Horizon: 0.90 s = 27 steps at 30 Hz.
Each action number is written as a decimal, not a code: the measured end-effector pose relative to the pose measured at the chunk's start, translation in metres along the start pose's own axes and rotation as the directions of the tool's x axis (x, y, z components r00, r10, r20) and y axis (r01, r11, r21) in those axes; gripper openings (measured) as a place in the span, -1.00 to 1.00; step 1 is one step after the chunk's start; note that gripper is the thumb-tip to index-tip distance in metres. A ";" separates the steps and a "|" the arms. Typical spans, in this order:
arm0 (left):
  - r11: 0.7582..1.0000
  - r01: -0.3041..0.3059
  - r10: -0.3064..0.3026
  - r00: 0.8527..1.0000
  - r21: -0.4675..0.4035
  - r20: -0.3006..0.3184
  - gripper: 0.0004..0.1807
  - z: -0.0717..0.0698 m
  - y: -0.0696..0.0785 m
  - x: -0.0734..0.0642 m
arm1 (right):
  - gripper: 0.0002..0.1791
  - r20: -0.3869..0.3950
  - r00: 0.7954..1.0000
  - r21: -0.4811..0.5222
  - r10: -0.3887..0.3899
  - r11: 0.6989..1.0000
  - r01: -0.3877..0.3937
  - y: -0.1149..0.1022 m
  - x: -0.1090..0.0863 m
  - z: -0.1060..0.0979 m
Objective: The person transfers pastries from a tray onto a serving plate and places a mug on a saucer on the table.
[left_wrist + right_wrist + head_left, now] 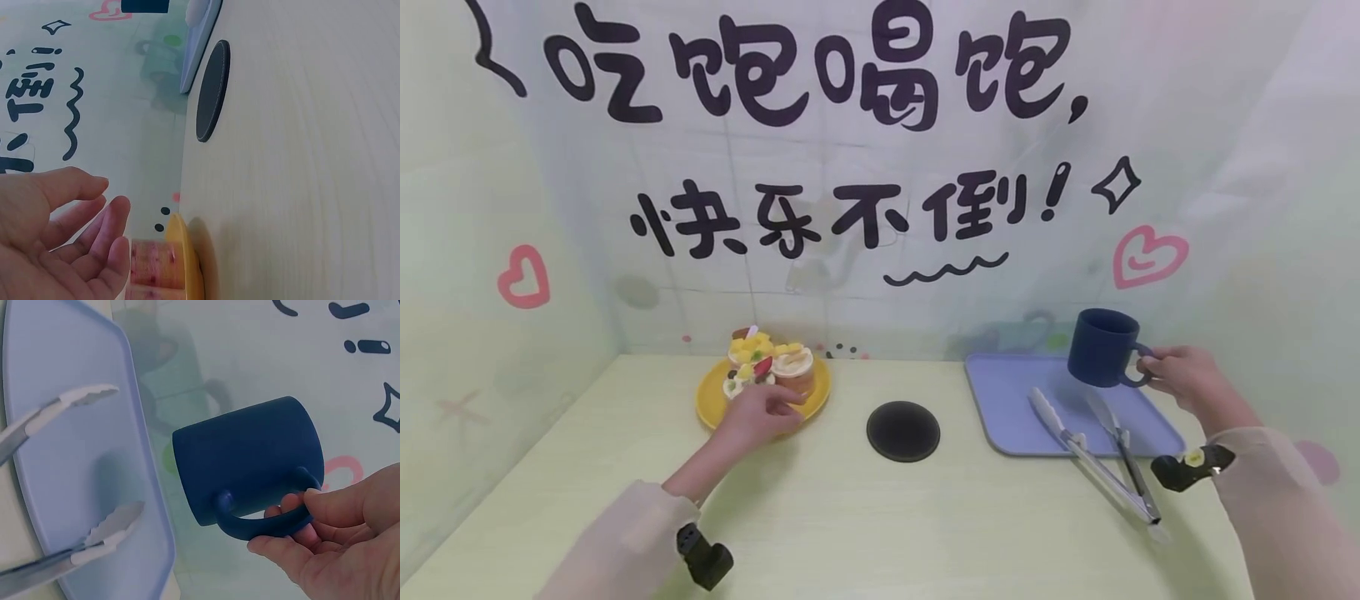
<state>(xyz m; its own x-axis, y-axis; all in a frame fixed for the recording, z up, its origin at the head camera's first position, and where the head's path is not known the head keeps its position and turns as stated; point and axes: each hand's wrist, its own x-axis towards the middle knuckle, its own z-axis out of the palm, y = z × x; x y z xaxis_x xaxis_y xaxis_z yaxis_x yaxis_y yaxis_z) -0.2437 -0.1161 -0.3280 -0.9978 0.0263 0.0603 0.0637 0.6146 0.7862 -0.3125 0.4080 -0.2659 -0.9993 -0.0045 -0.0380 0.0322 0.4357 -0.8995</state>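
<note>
A dark blue mug [1101, 347] is held upright above the far part of the blue tray [1007, 421]. My right hand [1187, 379] grips it by the handle, thumb and fingers around the loop in the right wrist view. On the left, my left hand [760, 421] hovers by the front of a yellow plate [706, 400], its fingers loosely bent and holding nothing. Cream-topped dessert cups [793, 371] with fruit pieces crowd that plate, partly hidden behind the hand. Between the two sides lies a round black coaster [903, 431].
Metal tongs [1105, 479] lie spread with their tips on the tray and their joined end past its front edge on the pale wooden table [880, 533]. A printed curtain [865, 292] with large black characters hangs behind the table.
</note>
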 end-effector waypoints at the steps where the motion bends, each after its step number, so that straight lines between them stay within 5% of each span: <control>1: 1.000 0.000 0.000 1.000 -0.004 0.004 -0.72 0.003 0.001 0.001 | -0.75 0.002 1.000 0.004 -0.008 1.000 0.008 -0.001 0.000 0.002; 16: 0.996 -0.043 0.052 0.991 -0.073 0.125 -0.71 0.035 0.000 0.018 | -0.60 0.075 0.994 -0.015 -0.083 0.996 0.084 -0.013 0.001 0.023; 27: 0.993 -0.026 0.043 0.987 -0.112 0.152 -0.71 0.064 0.001 0.031 | -0.65 0.084 0.990 -0.010 -0.113 0.993 0.115 -0.014 -0.001 0.037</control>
<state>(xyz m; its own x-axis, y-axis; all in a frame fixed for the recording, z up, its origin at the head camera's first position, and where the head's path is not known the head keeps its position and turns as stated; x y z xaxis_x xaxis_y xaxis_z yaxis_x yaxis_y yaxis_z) -0.2752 -0.0646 -0.3646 -0.9850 0.1726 0.0001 0.0915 0.5215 0.8483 -0.3112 0.3689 -0.2697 -0.9912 -0.1296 0.0279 -0.0828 0.4412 -0.8936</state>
